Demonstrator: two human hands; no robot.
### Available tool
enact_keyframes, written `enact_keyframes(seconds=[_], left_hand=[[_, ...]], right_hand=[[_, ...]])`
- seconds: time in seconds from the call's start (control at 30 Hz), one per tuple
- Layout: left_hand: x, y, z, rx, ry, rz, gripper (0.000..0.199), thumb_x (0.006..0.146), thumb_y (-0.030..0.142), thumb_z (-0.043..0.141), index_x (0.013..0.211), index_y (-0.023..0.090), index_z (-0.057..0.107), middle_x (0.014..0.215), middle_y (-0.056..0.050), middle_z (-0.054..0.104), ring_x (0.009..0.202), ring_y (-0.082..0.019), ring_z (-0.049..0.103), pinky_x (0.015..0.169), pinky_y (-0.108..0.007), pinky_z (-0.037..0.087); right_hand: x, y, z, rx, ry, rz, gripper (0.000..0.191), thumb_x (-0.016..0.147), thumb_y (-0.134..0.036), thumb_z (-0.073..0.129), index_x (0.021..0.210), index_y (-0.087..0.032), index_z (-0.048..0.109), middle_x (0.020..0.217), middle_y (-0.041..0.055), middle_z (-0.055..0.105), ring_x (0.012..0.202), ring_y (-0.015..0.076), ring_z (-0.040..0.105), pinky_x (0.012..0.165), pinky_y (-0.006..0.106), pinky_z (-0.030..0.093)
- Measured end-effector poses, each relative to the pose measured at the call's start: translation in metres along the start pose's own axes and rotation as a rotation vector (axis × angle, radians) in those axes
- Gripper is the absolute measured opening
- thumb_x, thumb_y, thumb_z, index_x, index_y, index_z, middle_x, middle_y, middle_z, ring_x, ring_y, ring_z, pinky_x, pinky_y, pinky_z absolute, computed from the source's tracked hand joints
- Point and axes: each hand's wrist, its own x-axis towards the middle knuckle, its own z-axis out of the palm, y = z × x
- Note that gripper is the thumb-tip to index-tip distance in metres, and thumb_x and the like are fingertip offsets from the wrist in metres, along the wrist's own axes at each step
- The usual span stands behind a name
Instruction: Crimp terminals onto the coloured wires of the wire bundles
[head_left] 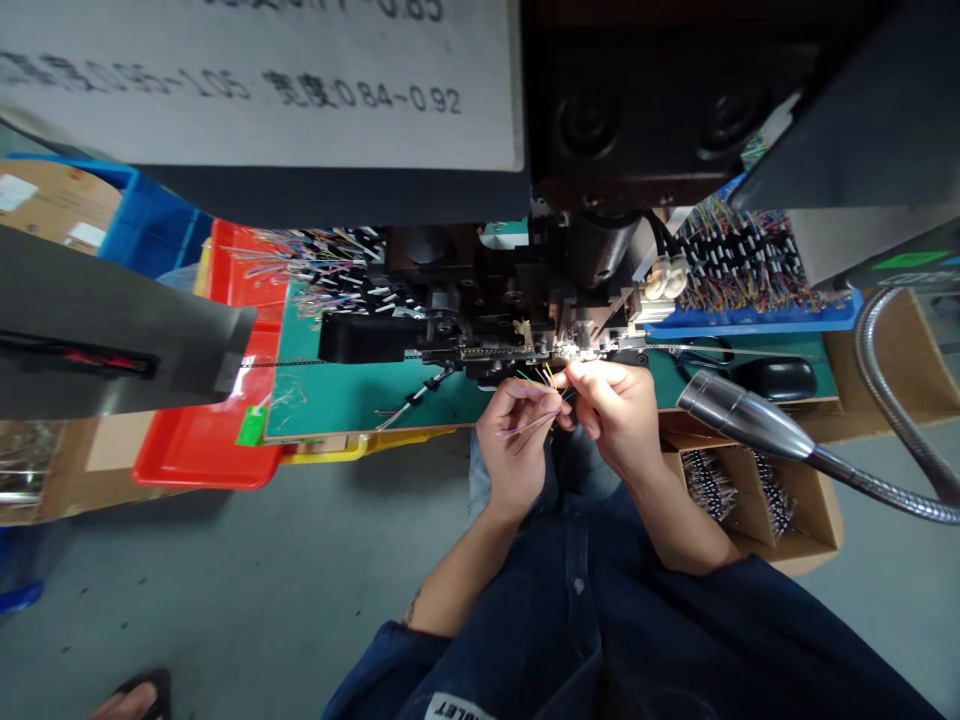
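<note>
My left hand is closed around a small bunch of thin coloured wires, whose ends fan out past the fingertips. Close beside it, my right hand pinches at the front of the crimping machine; a wire seems to be between its fingertips, though they partly hide it. Both hands are at the front edge of the green work surface, just below the machine's metal tooling. A strip of terminals runs into the machine from the left.
A cable piece lies left of my hands. A red tray stands further left. Wire bundles fill a blue tray at the right, near scissors. A metal gooseneck lamp reaches in above a divided cardboard box.
</note>
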Motion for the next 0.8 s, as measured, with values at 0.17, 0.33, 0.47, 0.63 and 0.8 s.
enact_keyframes(seconds=[0.17,0.33,0.47,0.63,0.8], left_hand=[[-0.001,-0.001,-0.001,-0.009,-0.006,-0.022,0.028,0.106,0.041,0.092,0.098,0.023,0.073,0.088,0.000,0.077,0.069,-0.013,0.076,0.065,-0.026,0.066],[-0.003,-0.005,-0.004,-0.061,-0.053,-0.058,0.026,0.103,0.037,0.094,0.099,0.024,0.071,0.080,0.003,0.073,0.062,-0.013,0.072,0.058,-0.026,0.063],[-0.004,-0.008,-0.007,-0.044,-0.064,-0.095,0.029,0.105,0.040,0.092,0.096,0.023,0.069,0.076,0.003,0.071,0.059,-0.013,0.069,0.056,-0.025,0.062],[-0.004,-0.005,-0.006,-0.035,-0.004,-0.112,0.036,0.103,0.044,0.095,0.093,0.022,0.069,0.078,0.003,0.071,0.059,-0.010,0.068,0.057,-0.021,0.060],[-0.002,-0.001,-0.001,-0.037,0.031,-0.094,0.037,0.101,0.046,0.097,0.092,0.022,0.070,0.078,0.002,0.075,0.062,-0.012,0.073,0.058,-0.022,0.063]], right_hand=[[0.000,-0.005,-0.001,-0.007,-0.027,-0.021,0.037,0.103,-0.059,0.086,0.091,-0.024,0.093,0.046,-0.0050,0.054,0.046,0.0163,0.055,0.053,0.034,0.058],[-0.003,-0.014,-0.003,-0.080,-0.079,-0.083,0.034,0.103,-0.059,0.089,0.106,-0.026,0.096,0.055,-0.0017,0.064,0.048,0.0190,0.060,0.048,0.036,0.058],[-0.005,-0.015,-0.004,-0.107,-0.071,-0.085,0.032,0.103,-0.057,0.090,0.093,-0.027,0.093,0.059,0.0003,0.069,0.046,0.0171,0.057,0.046,0.036,0.057],[-0.004,-0.006,-0.004,-0.031,-0.054,-0.070,0.032,0.102,-0.056,0.089,0.098,-0.025,0.095,0.051,-0.0036,0.061,0.044,0.0165,0.055,0.049,0.036,0.060],[-0.001,0.003,-0.005,0.007,-0.007,-0.032,0.038,0.101,-0.059,0.090,0.092,-0.023,0.094,0.045,-0.0055,0.055,0.041,0.0152,0.053,0.047,0.032,0.057]])
